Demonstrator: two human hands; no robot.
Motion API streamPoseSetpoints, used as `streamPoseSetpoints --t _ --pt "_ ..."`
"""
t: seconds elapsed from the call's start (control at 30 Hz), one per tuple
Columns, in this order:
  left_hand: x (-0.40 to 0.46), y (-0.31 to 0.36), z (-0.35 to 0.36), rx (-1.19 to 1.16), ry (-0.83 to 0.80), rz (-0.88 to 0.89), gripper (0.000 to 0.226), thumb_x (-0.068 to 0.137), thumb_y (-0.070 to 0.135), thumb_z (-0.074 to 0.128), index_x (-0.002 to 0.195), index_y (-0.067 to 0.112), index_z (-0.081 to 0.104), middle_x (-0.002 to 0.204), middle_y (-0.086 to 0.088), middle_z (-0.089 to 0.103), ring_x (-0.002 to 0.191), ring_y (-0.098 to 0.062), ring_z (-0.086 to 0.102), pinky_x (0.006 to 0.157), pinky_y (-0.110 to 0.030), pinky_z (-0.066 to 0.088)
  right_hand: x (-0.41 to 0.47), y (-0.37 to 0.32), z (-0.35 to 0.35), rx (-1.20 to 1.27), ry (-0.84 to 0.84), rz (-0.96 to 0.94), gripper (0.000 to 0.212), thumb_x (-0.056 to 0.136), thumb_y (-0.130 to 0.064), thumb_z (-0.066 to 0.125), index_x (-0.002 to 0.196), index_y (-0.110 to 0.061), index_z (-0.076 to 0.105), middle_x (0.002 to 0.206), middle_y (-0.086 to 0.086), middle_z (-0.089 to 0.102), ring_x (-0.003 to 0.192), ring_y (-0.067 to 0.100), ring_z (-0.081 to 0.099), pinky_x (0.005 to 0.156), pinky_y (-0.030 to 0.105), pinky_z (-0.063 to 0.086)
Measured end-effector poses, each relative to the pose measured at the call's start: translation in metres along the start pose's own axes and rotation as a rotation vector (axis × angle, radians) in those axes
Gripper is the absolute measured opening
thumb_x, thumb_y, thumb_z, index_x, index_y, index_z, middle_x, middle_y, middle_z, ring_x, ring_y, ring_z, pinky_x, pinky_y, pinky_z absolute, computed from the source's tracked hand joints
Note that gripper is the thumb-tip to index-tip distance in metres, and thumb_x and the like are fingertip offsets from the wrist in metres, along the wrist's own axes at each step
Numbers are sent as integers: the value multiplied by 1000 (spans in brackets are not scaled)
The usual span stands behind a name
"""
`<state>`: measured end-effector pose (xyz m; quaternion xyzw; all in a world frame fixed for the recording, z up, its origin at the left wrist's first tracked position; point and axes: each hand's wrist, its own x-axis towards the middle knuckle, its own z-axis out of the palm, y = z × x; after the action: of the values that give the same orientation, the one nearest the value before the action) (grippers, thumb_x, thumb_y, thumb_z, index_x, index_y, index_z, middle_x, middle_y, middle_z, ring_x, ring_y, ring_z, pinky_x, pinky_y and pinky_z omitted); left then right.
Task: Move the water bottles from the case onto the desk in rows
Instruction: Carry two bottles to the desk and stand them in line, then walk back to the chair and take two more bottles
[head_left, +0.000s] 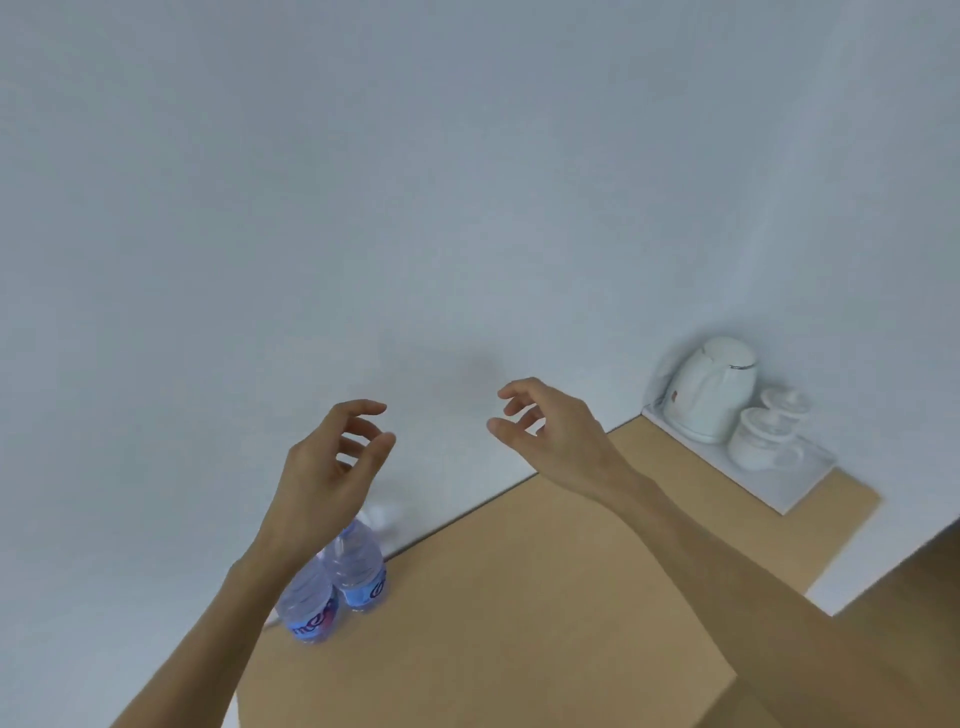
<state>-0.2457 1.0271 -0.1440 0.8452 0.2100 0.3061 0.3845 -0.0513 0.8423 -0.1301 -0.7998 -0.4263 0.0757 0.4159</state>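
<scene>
Two clear water bottles with blue labels stand side by side on the wooden desk (519, 597) at its back left corner, against the white wall. One bottle (361, 571) is nearer the wall, the other (309, 605) is left of it and partly behind my left forearm. My left hand (332, 467) hovers above them, fingers curled apart, holding nothing. My right hand (550, 431) is raised to the right at about the same height, also empty with fingers apart. The case is not in view.
A white electric kettle (714, 389) and two white lidded cups (763, 436) stand on a white tray (789, 488) at the desk's back right corner. The white wall fills the upper view. The desk's right edge drops off near the tray.
</scene>
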Motion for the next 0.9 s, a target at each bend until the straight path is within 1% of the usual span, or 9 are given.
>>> streamPoseSetpoints --t 0.1,0.17,0.27,0.4,0.47,0.57,0.73,0.83,0.9 --pt "27 46 26 4 -70 178 26 87 52 54 112 45 54 99 23 62 86 -4 64 62 -13 50 -6 -4 -62 -16 138 -11 36 82 -64 58 112 -45 53 103 -24 60 95 0 60 90 41 50" --pt "40 75 50 5 -121 254 27 86 54 54 111 45 54 99 21 62 86 -4 64 62 -18 52 -14 -5 -103 -38 232 -23 38 80 -66 56 112 -44 54 103 -24 60 95 1 60 89 42 50" --pt "54 121 93 -12 -195 341 25 88 51 56 112 43 55 99 19 62 86 -5 64 65 -30 56 -35 2 -167 -89 352 -24 40 79 -68 55 111 -44 54 102 -24 61 95 1 60 87 41 51" --pt "60 194 157 -33 -264 475 22 89 50 56 110 43 55 98 20 62 85 -4 64 66 -34 56 -79 26 -249 -165 464 7 34 83 -64 56 111 -45 53 102 -24 60 94 0 60 88 42 51" --pt "58 231 193 -50 -294 526 19 90 47 58 107 42 57 96 21 62 84 -3 64 67 -34 56 -106 43 -289 -213 512 32 32 84 -62 57 111 -45 53 102 -24 59 93 -1 59 88 42 51" --pt "50 285 252 -69 -369 585 14 91 45 59 104 44 58 96 24 62 83 -3 63 69 -35 56 -147 67 -350 -304 585 72 34 84 -66 54 111 -46 50 102 -26 57 93 -1 59 87 41 52" --pt "30 372 353 -119 -470 685 20 87 54 55 105 46 57 94 23 63 81 -3 64 71 -37 55 -210 110 -445 -445 706 154 37 84 -68 53 114 -45 50 102 -27 56 89 0 60 82 38 57" --pt "16 414 410 -154 -529 712 15 90 47 59 105 45 57 95 23 63 81 -3 64 72 -37 55 -247 144 -487 -470 759 225 34 85 -64 56 112 -45 50 102 -25 57 87 1 60 78 32 58" --pt "6 436 446 -139 -561 743 16 90 47 59 106 44 56 96 24 63 82 -1 64 72 -35 54 -270 167 -509 -493 783 276 32 84 -65 56 110 -48 48 101 -27 54 87 -1 58 76 26 55"
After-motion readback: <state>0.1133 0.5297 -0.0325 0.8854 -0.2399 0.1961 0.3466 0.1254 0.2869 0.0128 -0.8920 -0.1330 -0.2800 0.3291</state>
